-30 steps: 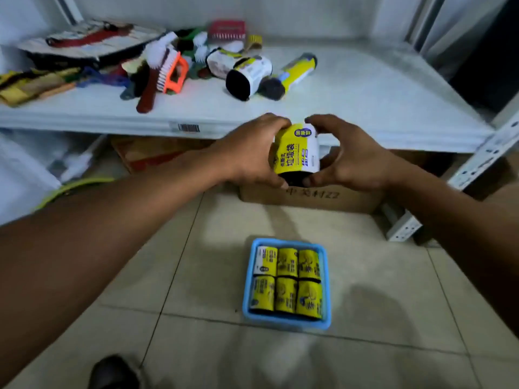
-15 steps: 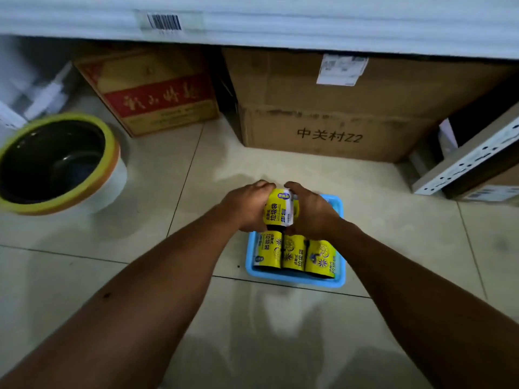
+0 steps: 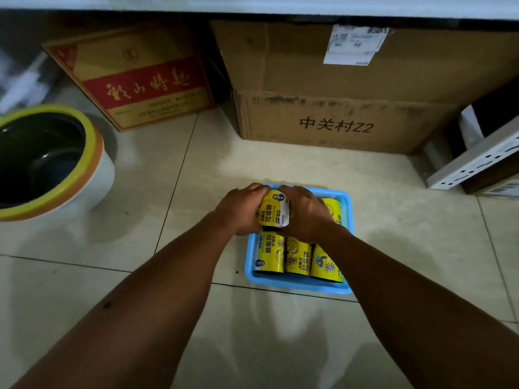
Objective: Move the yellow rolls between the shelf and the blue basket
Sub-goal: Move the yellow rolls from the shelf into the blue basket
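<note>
A blue basket [image 3: 297, 286] sits on the tiled floor, holding several yellow rolls; three of them [image 3: 298, 258] lie side by side along its near edge. My left hand [image 3: 242, 209] and my right hand [image 3: 304, 213] together grip one more yellow roll [image 3: 274, 211] with a white label end, low over the basket's far left part. Another roll [image 3: 333, 210] shows at the far right, partly hidden by my right hand. The shelf's white front edge [image 3: 280, 4] runs across the top of the view.
A large brown cardboard box [image 3: 351, 88] and a red-and-gold box [image 3: 134, 77] stand under the shelf behind the basket. A yellow-rimmed white bin [image 3: 92, 164] stands at left. A white perforated shelf post [image 3: 483, 161] leans at right.
Both hands carried the roll down from shelf height to the basket. Over the last half second they sank slightly lower onto the far row, and the view came closer.
</note>
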A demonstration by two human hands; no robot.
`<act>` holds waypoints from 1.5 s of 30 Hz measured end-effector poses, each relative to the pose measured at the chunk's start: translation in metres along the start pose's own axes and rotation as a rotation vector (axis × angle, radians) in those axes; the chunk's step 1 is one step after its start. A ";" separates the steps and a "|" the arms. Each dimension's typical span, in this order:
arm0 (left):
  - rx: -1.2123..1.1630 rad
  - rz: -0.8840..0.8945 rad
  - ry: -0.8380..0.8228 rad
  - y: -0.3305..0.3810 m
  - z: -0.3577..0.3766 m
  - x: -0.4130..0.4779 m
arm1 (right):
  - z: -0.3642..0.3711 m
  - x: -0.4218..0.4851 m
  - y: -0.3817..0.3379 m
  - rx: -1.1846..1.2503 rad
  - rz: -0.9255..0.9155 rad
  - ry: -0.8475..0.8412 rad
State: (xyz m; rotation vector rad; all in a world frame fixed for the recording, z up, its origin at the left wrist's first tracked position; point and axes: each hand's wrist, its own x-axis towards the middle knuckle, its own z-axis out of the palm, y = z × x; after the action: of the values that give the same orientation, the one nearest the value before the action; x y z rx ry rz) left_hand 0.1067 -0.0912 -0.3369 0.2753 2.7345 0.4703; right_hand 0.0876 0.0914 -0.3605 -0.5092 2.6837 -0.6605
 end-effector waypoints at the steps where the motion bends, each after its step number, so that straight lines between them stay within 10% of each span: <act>1: -0.024 -0.005 0.002 -0.001 0.001 -0.001 | -0.001 0.000 0.000 0.020 -0.006 -0.003; 45: -0.155 -0.083 0.059 0.016 -0.022 -0.030 | -0.042 -0.033 -0.007 0.019 0.000 -0.026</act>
State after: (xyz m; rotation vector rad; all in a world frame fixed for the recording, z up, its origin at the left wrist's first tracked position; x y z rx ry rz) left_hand 0.1280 -0.0905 -0.3024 0.1087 2.7348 0.6728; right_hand 0.1016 0.1153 -0.3144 -0.5098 2.6501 -0.6743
